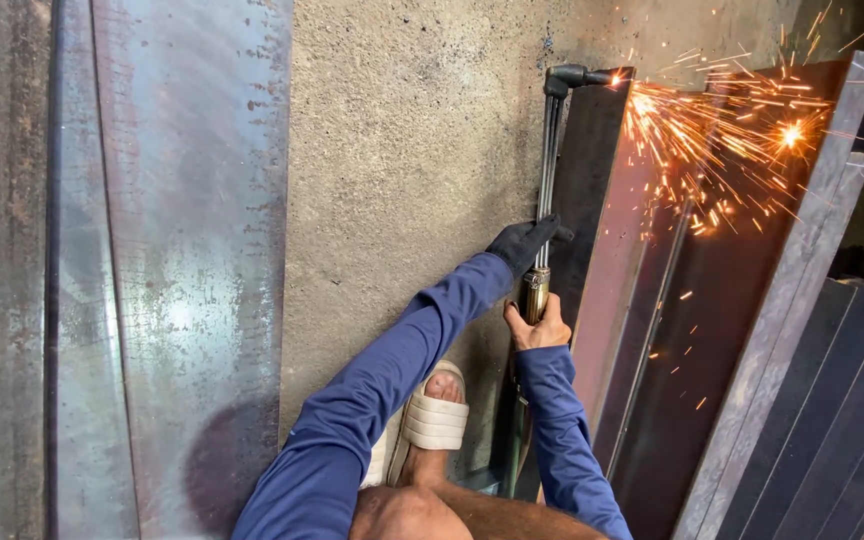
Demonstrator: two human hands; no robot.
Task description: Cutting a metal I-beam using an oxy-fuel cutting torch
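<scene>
Sparks (722,150) fly at one o'clock where the cutting torch (549,160) meets the steel beam (642,300). Torch runs six to twelve. Left hand (524,243), gloved, wraps its tubes; right hand (539,325), bare and nearer, clasps the brass handle.

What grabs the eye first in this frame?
The burst of orange sparks at upper right, spraying over the dark steel plate where the cutting torch tip meets it. Next, the two blue-sleeved arms at centre: the gloved left hand holds the torch's tubes, the bare right hand has its grip on the brass handle. A sandalled foot rests on the concrete floor below.
</scene>
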